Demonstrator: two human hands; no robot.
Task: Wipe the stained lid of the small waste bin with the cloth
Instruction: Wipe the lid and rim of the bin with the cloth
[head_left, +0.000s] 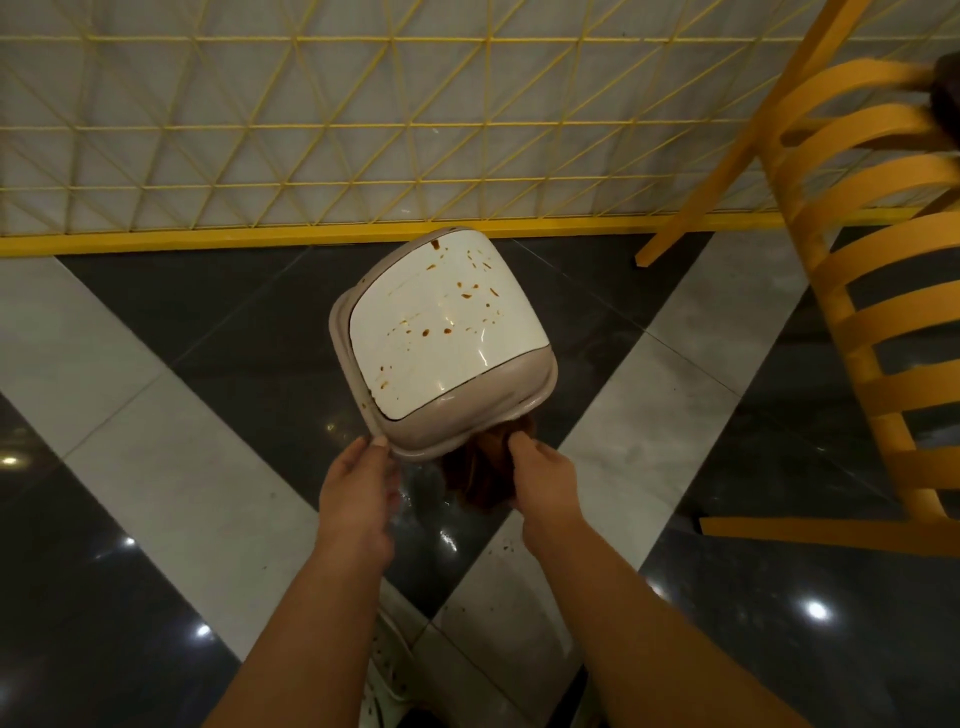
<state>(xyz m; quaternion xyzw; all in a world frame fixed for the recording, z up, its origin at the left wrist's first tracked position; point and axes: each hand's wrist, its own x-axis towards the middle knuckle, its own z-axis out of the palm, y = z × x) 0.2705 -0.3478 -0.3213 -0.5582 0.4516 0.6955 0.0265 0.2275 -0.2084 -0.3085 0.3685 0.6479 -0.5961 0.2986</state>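
Note:
A small beige waste bin (511, 397) stands on the floor in the middle of the head view. Its white lid (441, 322) is closed and dotted with brown stains, mostly on the far half. My left hand (358, 493) touches the bin's near left rim with its fingertips. My right hand (540, 486) grips a brown cloth (480, 475) just below the bin's near right rim. The cloth hangs against the bin's front side, partly hidden by it.
A yellow wire-grid partition (311, 130) on a yellow base rail runs behind the bin. A yellow slatted chair (872, 291) stands at the right. The floor (156, 389) is glossy dark and pale tile. A white shoe (384, 680) shows between my forearms.

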